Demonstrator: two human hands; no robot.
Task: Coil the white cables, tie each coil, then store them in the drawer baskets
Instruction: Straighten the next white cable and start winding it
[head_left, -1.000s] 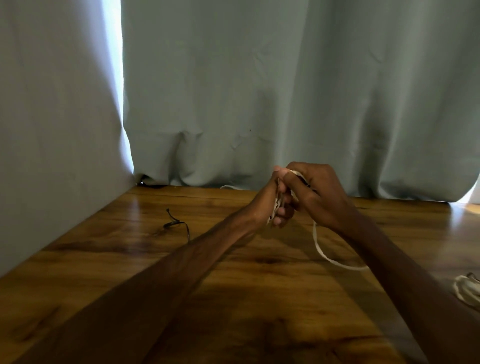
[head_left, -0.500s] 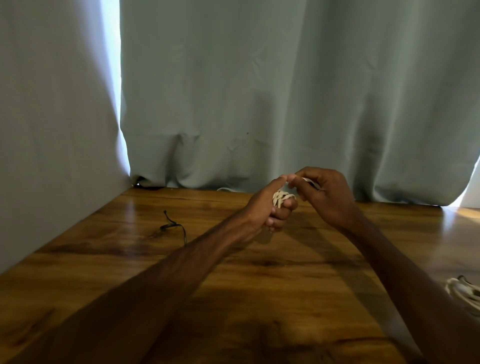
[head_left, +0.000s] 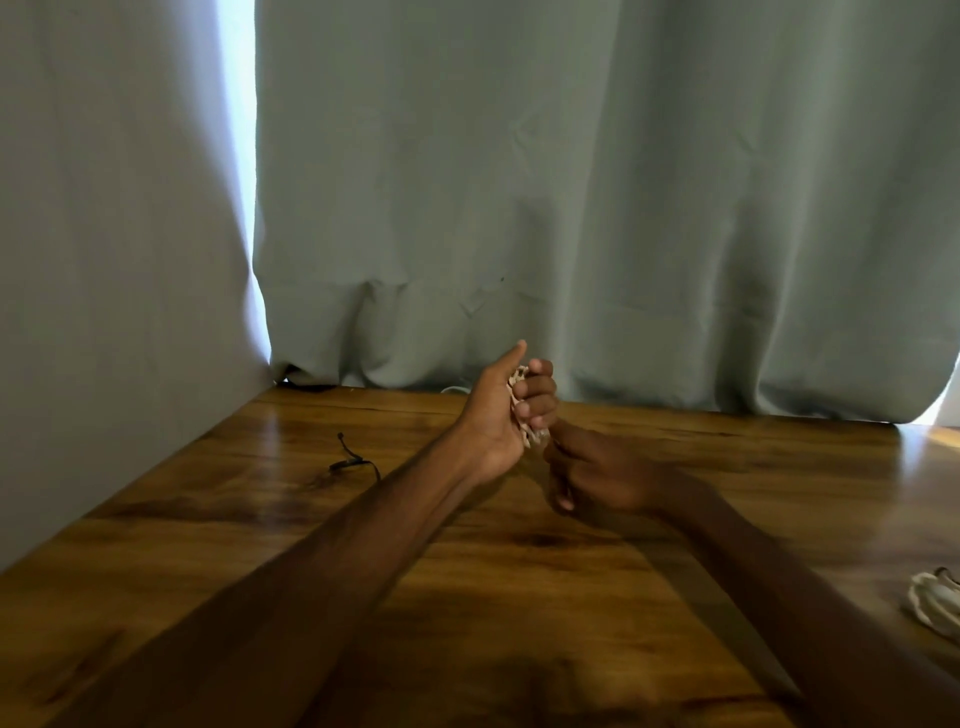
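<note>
My left hand (head_left: 506, 410) is raised above the wooden table (head_left: 467, 597), fingers curled around a small coil of white cable (head_left: 522, 402), thumb pointing up. Only a strip of the coil shows between palm and fingers. My right hand (head_left: 592, 470) sits just below and to the right of it, fingers closed and pinching near the coil's lower end; what it pinches is hidden by blur. A second white cable coil (head_left: 932, 605) lies on the table at the right edge of the view.
A thin black tie (head_left: 353, 460) lies on the table to the left of my hands. Grey-green curtains (head_left: 571, 208) hang along the table's back and left sides. A bit of white cable (head_left: 452, 389) peeks out under the curtain at the back.
The loose cable tail that hung below my hands is gone, wound into the coil. My right hand has dropped from the top of the coil to below it.
</note>
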